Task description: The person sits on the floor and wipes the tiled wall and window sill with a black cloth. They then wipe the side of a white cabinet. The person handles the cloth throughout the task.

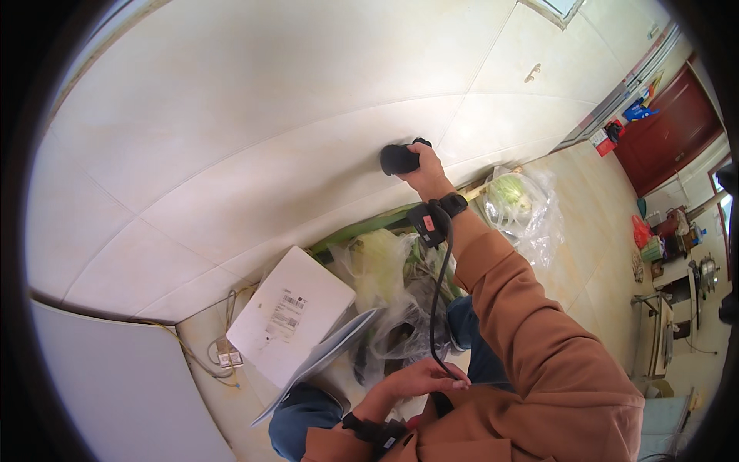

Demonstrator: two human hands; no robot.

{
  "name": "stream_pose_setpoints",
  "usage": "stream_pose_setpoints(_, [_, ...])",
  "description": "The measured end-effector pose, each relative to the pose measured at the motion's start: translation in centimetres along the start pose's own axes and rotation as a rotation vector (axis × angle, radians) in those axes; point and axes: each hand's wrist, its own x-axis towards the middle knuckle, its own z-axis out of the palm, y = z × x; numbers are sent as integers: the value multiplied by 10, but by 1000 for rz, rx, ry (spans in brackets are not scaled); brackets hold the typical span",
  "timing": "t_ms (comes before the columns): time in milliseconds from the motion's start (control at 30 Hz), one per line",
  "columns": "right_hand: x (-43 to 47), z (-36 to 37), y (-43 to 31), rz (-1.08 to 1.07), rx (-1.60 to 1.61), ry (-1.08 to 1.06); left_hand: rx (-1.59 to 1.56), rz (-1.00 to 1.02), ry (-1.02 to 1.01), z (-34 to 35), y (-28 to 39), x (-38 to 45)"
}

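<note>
My right hand [427, 172] reaches out to the tiled wall [288, 133], its fingers wrapped around a dark black object [399, 160]. That object is rounded and close to the wall; its exact kind is unclear, and I cannot tell whether it touches the tiles. My left hand [424, 376] is low in front of my body, fingers bent, at the lower end of a black cable [437, 312]. Whether it grips the cable is unclear. The cable runs up to a black device [427, 224] strapped on my right wrist, beside a black band [453, 204].
Bagged leafy vegetables [375, 260] lie along the wall base, with another bagged cabbage-like vegetable [511, 193] farther right. A white box [291, 312] with a printed label and a thin pale panel [323, 361] stand left of my legs. A power strip [229, 353] with wires lies on the floor.
</note>
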Motion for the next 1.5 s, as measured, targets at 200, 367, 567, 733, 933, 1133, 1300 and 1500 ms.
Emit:
stream_pose_setpoints(200, [-38, 73, -81, 54, 198, -70, 75, -134, 12, -1, -4, -1])
stream_pose_setpoints(367, [-122, 107, -183, 239, 498, -396, 179, -77, 67, -13, -29, -2])
stream_pose_setpoints(567, [-214, 74, -181, 372, 354, -373, 345, -166, 544, -28, -50, -15])
stream_pose_setpoints(733, [-280, 47, -132, 546, 200, -162, 306, 318, 1083, -8, -28, -9])
stream_pose_setpoints(933, [-356, 40, -101, 640, 149, -477, 1321, 357, 1337, 27, -7, 18])
stream_pose_setpoints(1133, [-386, 21, -90, 784, 275, -535, 1072, 217, 1258, 34, -37, 26])
stream_pose_setpoints(1300, [-387, 10, -85, 817, 301, -567, 900, 212, 1264, 26, -54, 25])
stream_pose_setpoints(1500, [-396, -2, -84, 855, 252, -573, 709, 272, 1371, 30, -72, 39])
